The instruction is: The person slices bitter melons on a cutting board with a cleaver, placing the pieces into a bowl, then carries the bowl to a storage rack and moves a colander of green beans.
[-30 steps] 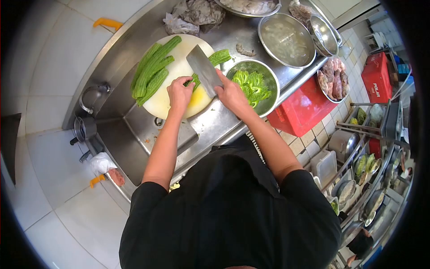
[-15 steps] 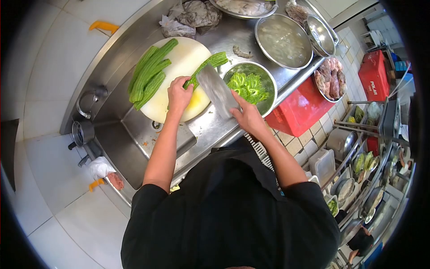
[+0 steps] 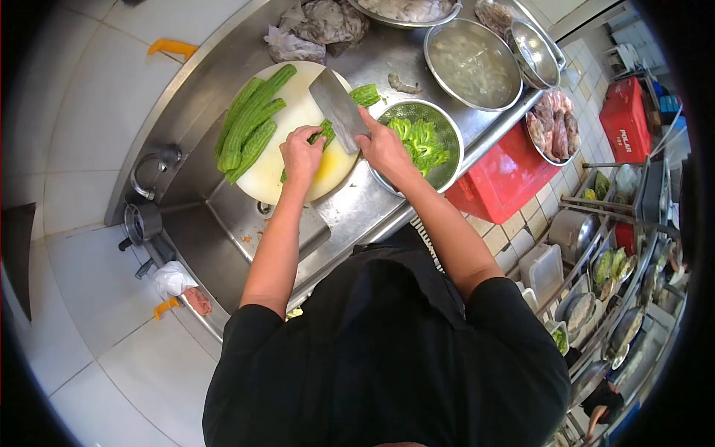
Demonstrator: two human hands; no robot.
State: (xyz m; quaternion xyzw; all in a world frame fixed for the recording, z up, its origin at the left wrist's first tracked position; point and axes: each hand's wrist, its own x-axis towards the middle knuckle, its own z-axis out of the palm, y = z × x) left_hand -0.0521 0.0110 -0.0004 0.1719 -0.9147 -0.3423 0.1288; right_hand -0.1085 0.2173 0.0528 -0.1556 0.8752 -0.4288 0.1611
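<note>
On a round white cutting board (image 3: 302, 88), my left hand (image 3: 302, 153) presses a long, bumpy green bitter gourd (image 3: 325, 132) down with curled fingers. My right hand (image 3: 383, 147) grips a cleaver (image 3: 337, 108), whose broad blade lies across the gourd and hides part of it. The gourd's far end (image 3: 365, 94) shows past the blade. Several more long bitter gourds (image 3: 252, 119) lie together on the board's left side. Right of the board, a metal colander (image 3: 449, 134) holds cut green pieces (image 3: 418, 145), close to my right hand.
A bowl of cloudy water (image 3: 473, 67) and a strainer (image 3: 535, 54) stand at the back right. A grey shrimp (image 3: 404, 83) lies on the steel counter. Plastic bags (image 3: 328, 26) sit behind the board, the sink basin (image 3: 208, 253) at left. A red cooler (image 3: 503, 175) stands below the counter edge.
The cleaver has moved left and come over the gourd, its blade now sharp instead of blurred. My right hand moved left and up with it. My left hand stays on the gourd.
</note>
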